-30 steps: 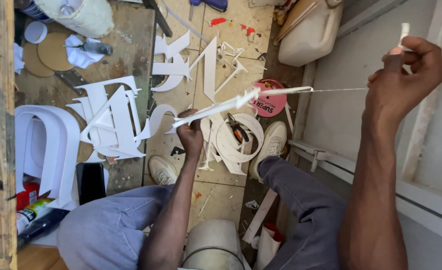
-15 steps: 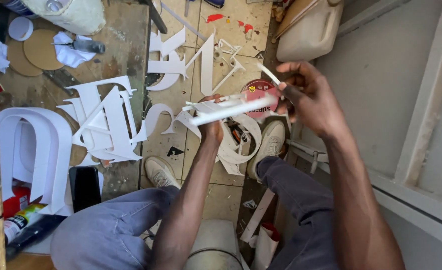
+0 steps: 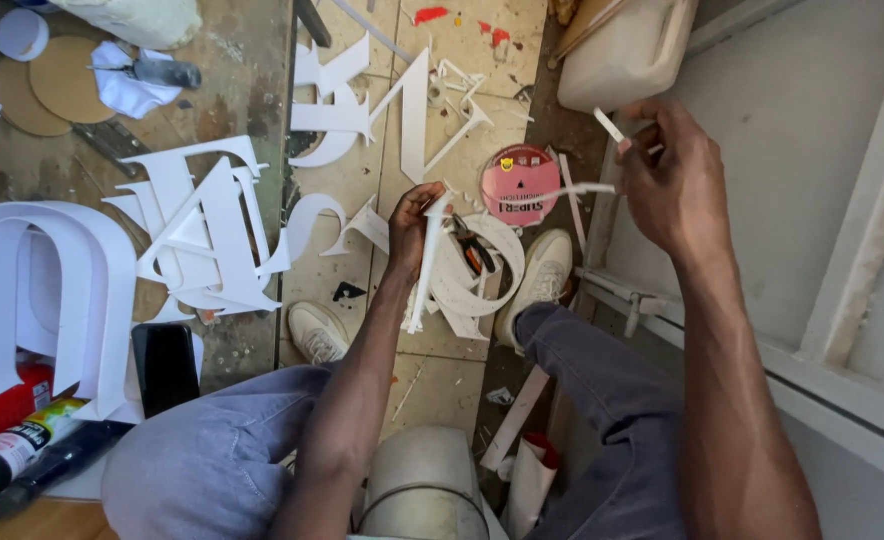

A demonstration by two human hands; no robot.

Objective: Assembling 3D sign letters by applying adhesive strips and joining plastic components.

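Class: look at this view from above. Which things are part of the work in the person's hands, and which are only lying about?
In hand:
left hand holding a white strip
right hand pinching a small white stick

Lying about:
white cut-out letters
pink round tin
pliers
black phone
cream jerrycan

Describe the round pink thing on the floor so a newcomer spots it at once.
Start at the cream plastic jerrycan at the top of the view, then drop down past the right hand to the tiled floor. The round pink lid lies flat there, just above the white shoe. It is the only pink disc among white cut-out letters.
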